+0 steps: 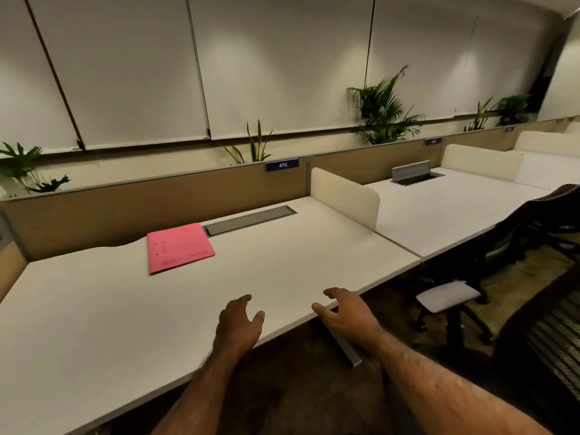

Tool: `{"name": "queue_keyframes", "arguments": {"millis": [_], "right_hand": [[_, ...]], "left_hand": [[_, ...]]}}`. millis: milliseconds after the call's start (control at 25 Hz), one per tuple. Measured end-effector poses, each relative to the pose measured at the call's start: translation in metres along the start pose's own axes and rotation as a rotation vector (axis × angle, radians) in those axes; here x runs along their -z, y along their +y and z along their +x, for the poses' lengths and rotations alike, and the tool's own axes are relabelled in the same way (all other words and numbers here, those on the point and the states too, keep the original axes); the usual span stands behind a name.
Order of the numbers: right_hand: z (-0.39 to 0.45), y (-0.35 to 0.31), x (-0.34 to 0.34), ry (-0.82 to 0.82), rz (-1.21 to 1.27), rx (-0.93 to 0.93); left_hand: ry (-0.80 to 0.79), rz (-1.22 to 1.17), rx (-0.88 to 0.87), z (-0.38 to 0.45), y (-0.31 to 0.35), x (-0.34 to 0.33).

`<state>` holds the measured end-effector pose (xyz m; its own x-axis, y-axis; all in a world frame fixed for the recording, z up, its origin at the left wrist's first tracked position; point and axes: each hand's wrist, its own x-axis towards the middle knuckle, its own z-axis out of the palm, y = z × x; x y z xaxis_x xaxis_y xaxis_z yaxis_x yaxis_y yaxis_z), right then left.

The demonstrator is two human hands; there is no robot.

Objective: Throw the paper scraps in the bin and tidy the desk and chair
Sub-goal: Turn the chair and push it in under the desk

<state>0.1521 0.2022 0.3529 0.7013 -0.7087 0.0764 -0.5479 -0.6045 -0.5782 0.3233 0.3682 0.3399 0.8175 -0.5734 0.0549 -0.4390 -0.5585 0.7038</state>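
Both hands empty, left [240, 321] and right [346, 312] spread open at desk [94, 324] edge. No scraps visible. Folder [179, 247] flat mid-desk: probably light, floppy, best pinched along spine. Chair [514, 252] off right.

Your table [282, 265] is a pale, off-white top running from the near left to the far right, backed by a tan partition at its far edge. A pink folder [179, 247] lies flat on it toward the far left, closed, one corner touching the end of a grey cable-tray lid [251, 220] set flush into the top. A cream divider panel [345, 197] stands at its right edge.
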Motion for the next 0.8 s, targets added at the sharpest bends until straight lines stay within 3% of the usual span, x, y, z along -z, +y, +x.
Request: {"name": "queue_keyframes", "arguments": {"millis": [440,800], "right_hand": [[-0.14,0.145,0.12,0.127,-0.072,-0.096],[-0.248,0.198,0.203,0.356,-0.038,-0.213]], "left_hand": [[-0.047,-0.007,-0.096,-0.154,0.114,-0.093],[-0.098,0.046,-0.301,-0.248,0.173,-0.12]]}}
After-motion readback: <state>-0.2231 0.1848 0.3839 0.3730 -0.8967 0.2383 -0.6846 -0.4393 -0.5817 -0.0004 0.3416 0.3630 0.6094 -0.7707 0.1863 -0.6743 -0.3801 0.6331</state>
